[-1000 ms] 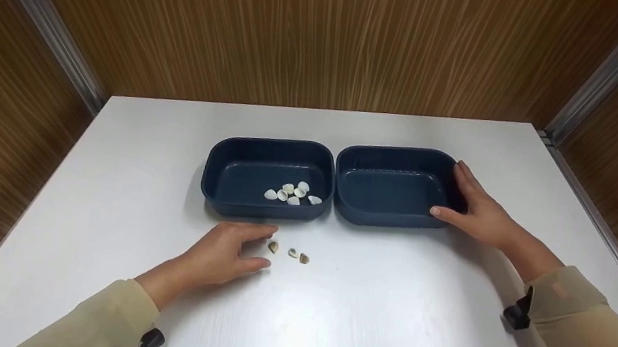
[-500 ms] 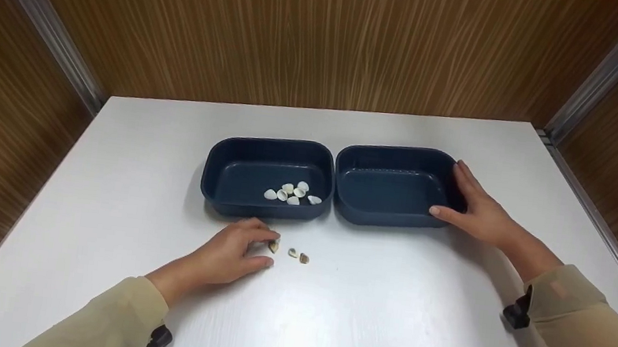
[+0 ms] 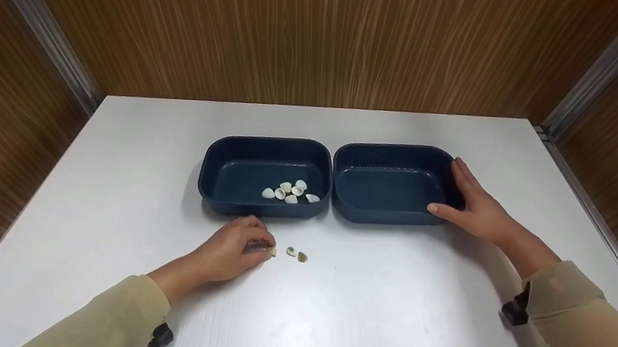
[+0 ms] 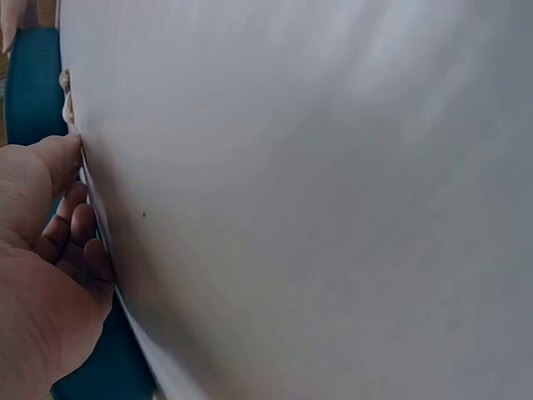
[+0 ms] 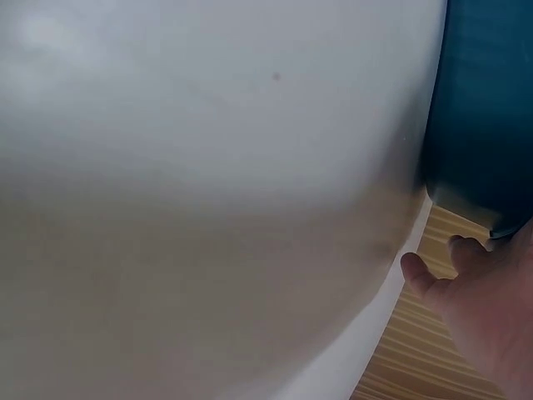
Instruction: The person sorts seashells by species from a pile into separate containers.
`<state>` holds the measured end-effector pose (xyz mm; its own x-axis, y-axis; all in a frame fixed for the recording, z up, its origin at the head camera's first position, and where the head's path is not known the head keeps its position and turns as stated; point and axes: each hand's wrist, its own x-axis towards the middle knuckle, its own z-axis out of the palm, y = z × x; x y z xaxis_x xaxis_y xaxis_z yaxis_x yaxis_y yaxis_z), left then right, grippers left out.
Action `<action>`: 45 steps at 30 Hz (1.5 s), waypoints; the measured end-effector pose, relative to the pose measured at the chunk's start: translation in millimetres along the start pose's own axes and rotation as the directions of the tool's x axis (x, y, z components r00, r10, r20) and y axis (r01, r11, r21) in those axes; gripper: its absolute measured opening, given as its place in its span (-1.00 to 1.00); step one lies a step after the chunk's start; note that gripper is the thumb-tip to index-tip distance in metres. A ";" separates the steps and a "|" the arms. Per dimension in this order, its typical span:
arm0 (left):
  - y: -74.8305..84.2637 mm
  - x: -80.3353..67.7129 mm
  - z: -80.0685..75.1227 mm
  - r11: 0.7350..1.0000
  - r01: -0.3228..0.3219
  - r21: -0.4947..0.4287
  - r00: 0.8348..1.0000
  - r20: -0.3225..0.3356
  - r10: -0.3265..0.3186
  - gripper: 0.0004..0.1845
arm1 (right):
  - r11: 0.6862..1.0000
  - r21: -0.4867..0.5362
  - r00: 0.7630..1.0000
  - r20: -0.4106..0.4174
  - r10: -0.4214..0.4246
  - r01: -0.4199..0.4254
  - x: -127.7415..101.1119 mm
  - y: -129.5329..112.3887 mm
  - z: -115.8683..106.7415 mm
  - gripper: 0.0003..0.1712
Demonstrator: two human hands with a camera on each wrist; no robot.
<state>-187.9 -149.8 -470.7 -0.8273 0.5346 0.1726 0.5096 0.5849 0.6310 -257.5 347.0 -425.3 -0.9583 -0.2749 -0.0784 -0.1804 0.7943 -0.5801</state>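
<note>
In the head view, my left hand (image 3: 230, 249) pinches a small brownish seashell (image 3: 273, 251) between thumb and fingertips, down at the white table. Just right of it lie two more small shells, a pale one with a dark spot (image 3: 291, 251) and a brown one (image 3: 302, 257). My right hand (image 3: 481, 216) rests against the right end of the right dark blue box (image 3: 391, 218), fingers straight along its side and thumb at the front rim. The left wrist view shows the left hand's thumb (image 4: 62, 154) and curled fingers low at the table.
Beside the right box stands a matching left box (image 3: 258, 209), with several white seashells (image 3: 292, 191) in its front right part. Wood-grain panels (image 3: 324, 35) wall in the white table (image 3: 375, 309) at the back and both sides.
My left thumb and fingers have closed on the leftmost brownish shell after the hand moved slightly right. The right hand stays at the right box.
</note>
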 end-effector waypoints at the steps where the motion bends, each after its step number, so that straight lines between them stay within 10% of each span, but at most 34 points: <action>1: -0.2 0.2 0.1 1.000 0.001 0.002 1.000 -0.001 -0.001 -0.90 | 1.000 0.000 1.000 0.001 0.001 -0.001 0.4 -0.2 0.0 0.31; 45: 9.6 6.9 -13.9 0.989 0.119 -0.083 0.988 0.113 -0.109 -0.91 | 1.000 0.025 1.000 -0.004 0.005 -0.005 -0.2 0.7 1.7 0.32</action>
<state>-192.1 -148.9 -453.0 -0.8458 0.5333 0.0160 0.3863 0.5915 0.7077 -257.0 346.6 -427.0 -0.9600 -0.2689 -0.0781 -0.1702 0.7819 -0.5997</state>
